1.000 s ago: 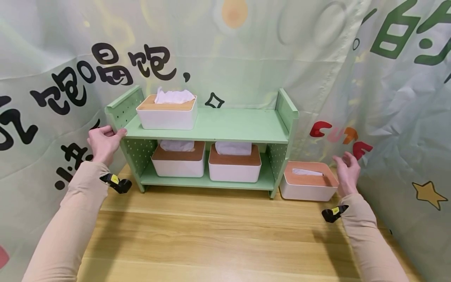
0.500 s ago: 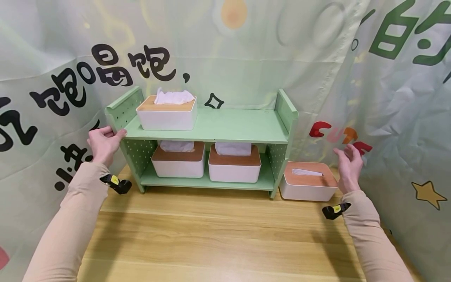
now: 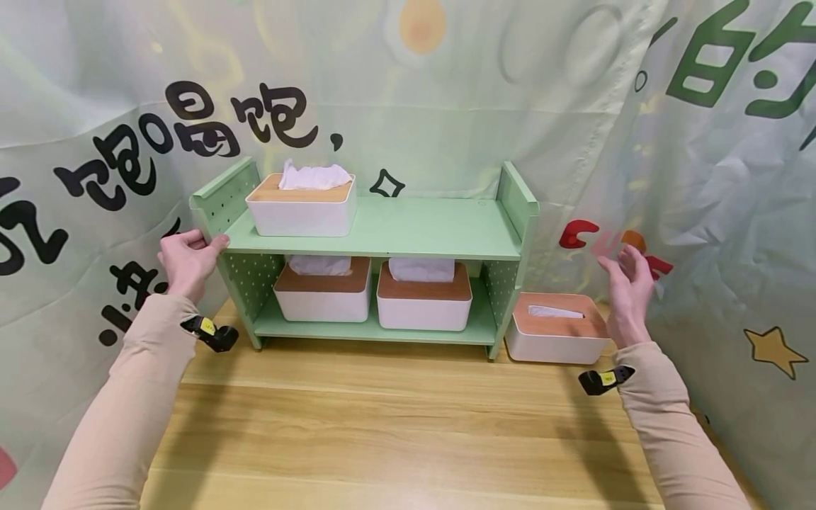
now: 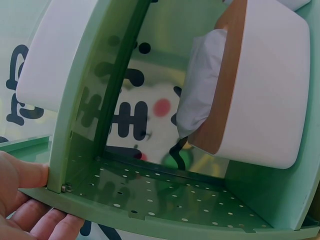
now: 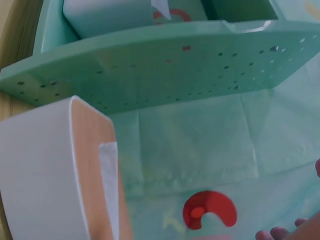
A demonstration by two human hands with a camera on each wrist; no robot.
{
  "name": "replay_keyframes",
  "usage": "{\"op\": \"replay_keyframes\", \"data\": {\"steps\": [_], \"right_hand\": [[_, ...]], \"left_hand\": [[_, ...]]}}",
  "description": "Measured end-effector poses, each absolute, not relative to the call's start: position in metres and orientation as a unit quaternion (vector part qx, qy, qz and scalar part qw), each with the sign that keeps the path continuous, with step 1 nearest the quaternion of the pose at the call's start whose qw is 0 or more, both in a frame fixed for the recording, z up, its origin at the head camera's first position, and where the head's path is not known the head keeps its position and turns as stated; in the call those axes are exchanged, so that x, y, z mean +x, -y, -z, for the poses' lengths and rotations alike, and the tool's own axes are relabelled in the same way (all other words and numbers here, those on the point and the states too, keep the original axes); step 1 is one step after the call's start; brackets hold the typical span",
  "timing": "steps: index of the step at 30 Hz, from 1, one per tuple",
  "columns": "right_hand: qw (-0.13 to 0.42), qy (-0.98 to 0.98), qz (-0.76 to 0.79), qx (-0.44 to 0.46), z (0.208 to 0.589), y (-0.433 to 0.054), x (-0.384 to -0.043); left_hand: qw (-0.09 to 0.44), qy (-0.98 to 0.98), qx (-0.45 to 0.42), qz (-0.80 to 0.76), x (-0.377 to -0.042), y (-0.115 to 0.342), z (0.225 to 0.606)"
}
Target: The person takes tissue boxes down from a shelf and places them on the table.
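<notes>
A green two-tier shelf (image 3: 440, 227) with perforated sides stands against the cloth backdrop. My left hand (image 3: 188, 262) grips its left side panel near the upper board, thumb in front and fingers along the outside, as the left wrist view shows. One white tissue box (image 3: 302, 214) with a wooden lid sits at the left of the top tier. Two more, a left tissue box (image 3: 324, 301) and a right tissue box (image 3: 423, 312), stand on the lower tier. My right hand (image 3: 627, 297) hovers with loosely curled fingers, holding nothing, beside another tissue box (image 3: 557, 347) right of the shelf.
The wooden table (image 3: 382, 425) reaches forward from the shelf's feet. A printed cloth backdrop (image 3: 446, 127) rises behind and along both sides, close to both arms. Each wrist carries a small black camera, one being the left camera (image 3: 217, 336).
My right hand has risen a little above the box at the right, its fingers staying loosely bent. My left hand keeps its grip on the shelf, and the boxes have stayed put.
</notes>
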State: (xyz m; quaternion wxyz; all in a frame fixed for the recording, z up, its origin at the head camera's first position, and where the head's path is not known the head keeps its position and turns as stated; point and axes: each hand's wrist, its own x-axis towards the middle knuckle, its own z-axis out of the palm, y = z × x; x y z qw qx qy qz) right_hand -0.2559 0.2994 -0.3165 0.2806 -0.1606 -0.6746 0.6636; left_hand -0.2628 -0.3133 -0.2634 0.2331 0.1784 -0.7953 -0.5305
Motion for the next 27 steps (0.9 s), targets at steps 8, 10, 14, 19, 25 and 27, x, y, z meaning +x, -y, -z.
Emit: {"op": "replay_keyframes", "data": {"steps": [8,10,14,19,25,27], "right_hand": [[0.277,0.673,-0.676,-0.116,0.306,-0.287,-0.246],[0.278,0.673,-0.678,-0.104,0.304,-0.284,-0.243],[0.283,0.671,-0.68,-0.081,0.298,-0.276,-0.239],[0.286,0.671,-0.682,-0.054,0.289,-0.264,-0.234],[0.29,0.657,-0.696,-0.011,0.28,-0.25,-0.228],[0.293,0.652,-0.699,0.003,0.277,-0.245,-0.225]], "left_hand": [[0.234,0.795,0.174,0.531,-0.262,0.314,0.264],[0.235,0.795,0.174,0.532,-0.262,0.314,0.264],[0.235,0.796,0.174,0.53,-0.262,0.313,0.264],[0.237,0.797,0.172,0.528,-0.262,0.313,0.264],[0.235,0.801,0.176,0.522,-0.262,0.314,0.264],[0.233,0.801,0.18,0.521,-0.262,0.314,0.264]]}}
